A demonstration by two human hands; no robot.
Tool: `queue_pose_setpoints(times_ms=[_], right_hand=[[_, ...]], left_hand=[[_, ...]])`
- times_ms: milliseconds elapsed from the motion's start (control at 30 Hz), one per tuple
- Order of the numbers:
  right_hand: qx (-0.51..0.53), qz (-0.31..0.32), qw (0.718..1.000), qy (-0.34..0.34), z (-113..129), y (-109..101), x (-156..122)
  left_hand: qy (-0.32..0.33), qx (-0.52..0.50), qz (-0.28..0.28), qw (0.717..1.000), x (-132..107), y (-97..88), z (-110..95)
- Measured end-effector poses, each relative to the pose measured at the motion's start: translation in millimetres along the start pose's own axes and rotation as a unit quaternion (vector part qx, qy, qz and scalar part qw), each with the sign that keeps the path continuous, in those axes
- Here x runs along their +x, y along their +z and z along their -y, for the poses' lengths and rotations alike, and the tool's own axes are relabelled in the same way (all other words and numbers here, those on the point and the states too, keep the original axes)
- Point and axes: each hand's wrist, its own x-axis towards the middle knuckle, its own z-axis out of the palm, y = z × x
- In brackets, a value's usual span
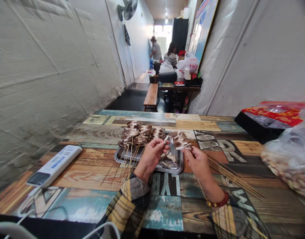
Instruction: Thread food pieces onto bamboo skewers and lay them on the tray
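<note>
My left hand [150, 156] is closed in a pinch on an oyster mushroom piece [166, 139] with a pale stem. Close beside it, my right hand [197, 162] is closed on a mushroom skewer [180, 140], and a thin stick runs down below that hand. Beneath both hands lies a clear plastic tray [179, 168] with loose mushroom pieces [169, 158] in it. Finished-looking skewers of brown-grey mushrooms [137, 132] are heaped on the tray's left and far side, their sticks pointing toward me. Bare bamboo skewers [233, 176] lie right of my right hand.
A white power strip [55, 166] with a cable lies on the left of the patterned table [92, 199]. At right are a clear bag of mushrooms [287, 159] and a black box [253, 127] with red packaging. Beyond stand a bench [151, 94], another loaded table and two people.
</note>
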Motion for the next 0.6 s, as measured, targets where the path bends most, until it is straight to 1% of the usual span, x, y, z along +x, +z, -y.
queue_pose_setpoints(times_ms=[167, 367, 500, 600], right_hand=[[-0.005, 0.041, 0.999, 0.006, -5.6, 4.3, -1.1], [-0.016, 0.032, 0.999, 0.011, -3.2, 5.0, -1.4], [-0.019, 0.033, 0.999, 0.007, -2.7, 4.7, -1.0], [-0.007, 0.026, 1.000, 0.012, -2.5, 3.5, -0.2]], left_hand=[[0.017, 0.000, 0.004, 1.000, 0.3, -0.4, 3.4], [0.023, 0.011, 0.017, 1.000, 0.4, 2.0, 5.3], [0.037, 0.052, -0.001, 0.998, 1.0, 0.0, 7.5], [0.063, 0.105, -0.031, 0.992, 3.4, -6.0, 9.7]])
